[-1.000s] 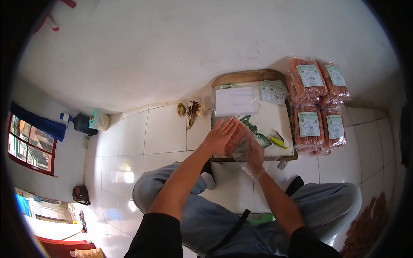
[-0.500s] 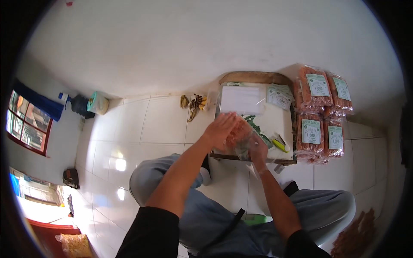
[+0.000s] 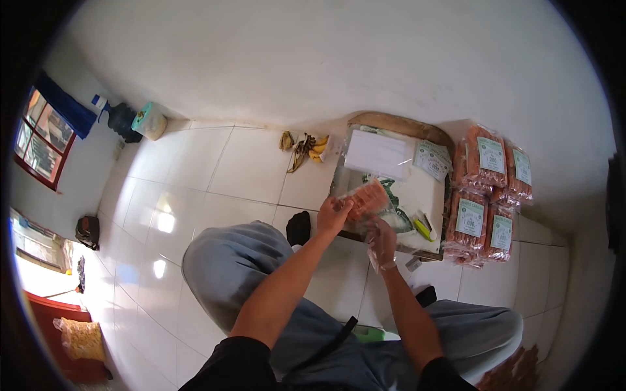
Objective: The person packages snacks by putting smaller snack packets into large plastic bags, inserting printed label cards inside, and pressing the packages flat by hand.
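Above the front edge of a low table (image 3: 349, 122), a clear plastic bag of orange-brown snack sticks (image 3: 366, 199) is between my hands. My left hand (image 3: 332, 217) is closed around its left end, thumb on top. My right hand (image 3: 383, 241) is closed at the near right end of the bag; clear plastic covers this hand down to the wrist, and its fingertips are partly hidden. On the tabletop lie a stack of clear bags with white (image 3: 375, 154), printed green-and-white labels (image 3: 432, 160) and a yellow-green stapler (image 3: 425, 227).
Labelled snack packs (image 3: 486, 163) stand stacked right of the table. Bananas (image 3: 318, 148) lie on the floor to its left. By the wall are a lidded tub (image 3: 151, 122) and a blue water jug (image 3: 122, 120). A bag of yellow snacks (image 3: 81, 339) sits at lower left.
Both hands have come nearer my body, lifting the snack bag off the tabletop. My left hand has gone from lying flat over the bag to gripping its left end. The view has shifted.
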The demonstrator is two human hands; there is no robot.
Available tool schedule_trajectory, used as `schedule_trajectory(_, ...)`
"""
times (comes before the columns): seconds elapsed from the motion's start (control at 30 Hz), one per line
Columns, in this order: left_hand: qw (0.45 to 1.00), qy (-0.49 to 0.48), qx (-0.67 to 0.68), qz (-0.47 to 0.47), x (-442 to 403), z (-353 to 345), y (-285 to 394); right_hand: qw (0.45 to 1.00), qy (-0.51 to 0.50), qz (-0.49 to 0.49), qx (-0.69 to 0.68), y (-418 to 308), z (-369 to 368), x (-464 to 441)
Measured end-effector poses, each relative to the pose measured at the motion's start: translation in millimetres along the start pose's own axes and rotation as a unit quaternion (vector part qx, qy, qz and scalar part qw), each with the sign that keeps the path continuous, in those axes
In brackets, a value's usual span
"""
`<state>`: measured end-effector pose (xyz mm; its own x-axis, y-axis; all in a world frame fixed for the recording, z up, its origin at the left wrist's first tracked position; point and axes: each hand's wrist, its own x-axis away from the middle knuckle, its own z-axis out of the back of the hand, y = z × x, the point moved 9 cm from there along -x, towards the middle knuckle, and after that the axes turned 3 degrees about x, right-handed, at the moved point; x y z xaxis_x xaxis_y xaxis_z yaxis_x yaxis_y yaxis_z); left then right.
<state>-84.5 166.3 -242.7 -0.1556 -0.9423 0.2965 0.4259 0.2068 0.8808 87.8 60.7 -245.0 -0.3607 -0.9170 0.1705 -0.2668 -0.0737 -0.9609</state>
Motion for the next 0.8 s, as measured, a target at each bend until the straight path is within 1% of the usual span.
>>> schedule_trajectory(0.03,0.996,0.053,0.072,0.013,6,2,-3,0.987,0.04,-0.088,-0.127,16,2,6)
schedule_trajectory(0.07,0.984,0.106,0.143,0.025,12,3,-6,0.988,0.039,-0.09,-0.121,16,-3,12)
schedule_trajectory(0.1,0.983,0.107,0.147,0.027,16,-5,-5,0.976,0.015,-0.041,-0.212,9,-11,16)
schedule_trajectory(0.13,0.975,0.134,0.179,0.015,20,-7,-3,0.953,-0.01,0.008,-0.301,0,-16,18)
schedule_trajectory(0.17,0.964,0.161,0.209,0.004,23,-7,-3,0.955,-0.012,0.006,-0.298,0,-17,16)
schedule_trajectory(0.2,0.963,0.163,0.213,0.008,27,-9,1,0.99,-0.002,0.135,0.036,-21,-13,17)
schedule_trajectory(0.23,0.953,0.165,0.254,0.006,32,-12,4,0.898,0.006,0.247,0.365,-35,-24,24)
schedule_trajectory(0.27,0.941,0.168,0.294,0.003,36,-14,7,0.896,0.001,0.246,0.37,-32,-24,22)
schedule_trajectory(0.3,0.939,0.171,0.299,0.006,36,-17,4,0.903,-0.011,0.23,0.364,-25,-25,19)
schedule_trajectory(0.37,0.924,0.137,0.357,-0.003,29,-22,6,0.908,-0.022,0.219,0.356,-21,-28,11)
schedule_trajectory(0.43,0.921,0.143,0.363,-0.014,24,-23,5,0.831,-0.008,0.299,0.469,-38,-41,14)
schedule_trajectory(0.47,0.918,0.148,0.368,-0.019,22,-24,2,0.83,-0.006,0.305,0.467,-45,-42,14)
schedule_trajectory(0.53,0.924,0.159,0.347,-0.031,20,-18,6,0.881,-0.06,0.194,0.427,-49,-46,13)
schedule_trajectory(0.57,0.922,0.159,0.352,-0.007,23,-17,8,0.972,-0.067,0.092,0.205,-39,-42,14)
schedule_trajectory(0.6,0.92,0.158,0.357,0.021,26,-17,5,0.972,-0.066,0.092,0.205,-41,-39,17)
schedule_trajectory(0.63,0.92,0.157,0.358,0.02,25,-16,6,0.972,-0.061,0.057,0.218,-38,-33,16)
schedule_trajectory(0.7,0.914,0.149,0.377,0.02,27,-17,7,0.971,-0.055,0.017,0.232,-24,-25,19)
schedule_trajectory(0.73,0.914,0.148,0.378,0.02,28,-15,10,0.939,0.0,0.178,0.295,-42,-26,21)
schedule_trajectory(0.77,0.911,0.15,0.383,0.026,31,-14,11,0.875,0.054,0.332,0.349,-56,-28,35)
schedule_trajectory(0.8,0.908,0.151,0.389,0.031,32,-13,10,0.875,0.054,0.331,0.348,-54,-29,35)
